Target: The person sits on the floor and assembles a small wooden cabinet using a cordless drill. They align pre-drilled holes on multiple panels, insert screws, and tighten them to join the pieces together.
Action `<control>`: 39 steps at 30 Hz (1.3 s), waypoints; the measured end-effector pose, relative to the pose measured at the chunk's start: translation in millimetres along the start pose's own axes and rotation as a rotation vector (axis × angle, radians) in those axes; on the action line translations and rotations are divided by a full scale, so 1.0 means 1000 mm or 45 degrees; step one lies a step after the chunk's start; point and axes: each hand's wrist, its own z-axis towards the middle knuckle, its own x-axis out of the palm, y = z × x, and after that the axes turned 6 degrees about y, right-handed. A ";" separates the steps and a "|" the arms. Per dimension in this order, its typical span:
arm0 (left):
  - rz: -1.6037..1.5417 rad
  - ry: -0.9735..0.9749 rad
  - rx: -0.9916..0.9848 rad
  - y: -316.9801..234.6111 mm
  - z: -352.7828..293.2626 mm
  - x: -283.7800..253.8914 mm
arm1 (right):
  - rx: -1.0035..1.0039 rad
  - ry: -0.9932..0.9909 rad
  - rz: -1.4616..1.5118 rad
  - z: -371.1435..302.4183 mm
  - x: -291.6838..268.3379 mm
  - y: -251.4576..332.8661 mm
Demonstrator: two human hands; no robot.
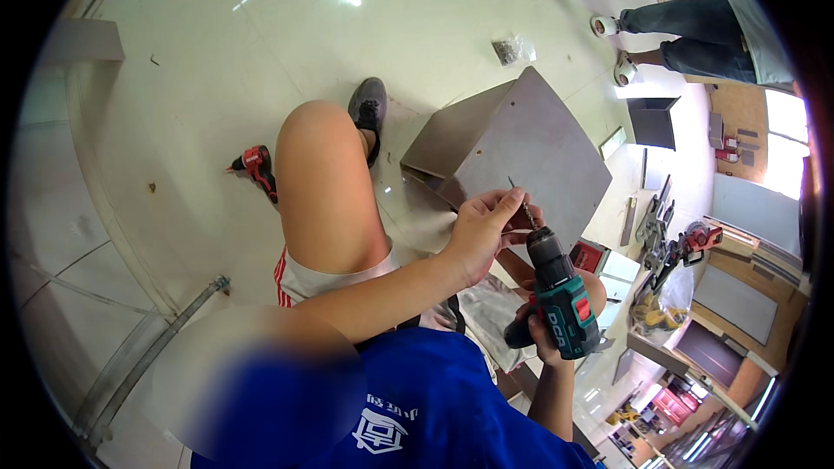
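Note:
My right hand [546, 336] is wrapped round the grip of a green and black cordless drill [565, 308]. The drill's black chuck points up and slightly left, and a thin spiral drill bit [529, 215] stands out of it. My left hand [483, 230] has thumb and fingers pinched on the bit, whose narrow tip shows above the thumb. Part of the bit is hidden behind those fingers. Just beyond both hands stands a grey box-shaped panel unit [543, 143] with small holes in its top face.
A red and black cordless drill [257, 170] lies on the floor left of my bent leg. Beyond the box is a clear bag of small dark parts [512, 50]. Another person's legs [686, 35] stand far right, near a dark open box [653, 122] and a red-headed saw-like machine [695, 239].

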 end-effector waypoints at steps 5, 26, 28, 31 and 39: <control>-0.082 -0.089 -0.041 -0.005 0.005 -0.010 | 0.115 0.077 -0.123 0.012 -0.020 0.003; -0.638 -0.251 -0.099 -0.023 0.016 0.002 | 0.185 0.712 -1.001 0.144 -0.062 0.129; -0.609 -0.259 -0.117 -0.025 0.017 0.002 | 0.155 0.762 -1.013 0.155 -0.063 0.132; -0.596 -0.297 -0.128 -0.030 0.019 0.005 | 0.123 0.806 -1.044 0.167 -0.064 0.135; -0.638 -0.299 -0.116 -0.029 0.022 0.001 | 0.176 0.926 -1.033 0.182 -0.066 0.133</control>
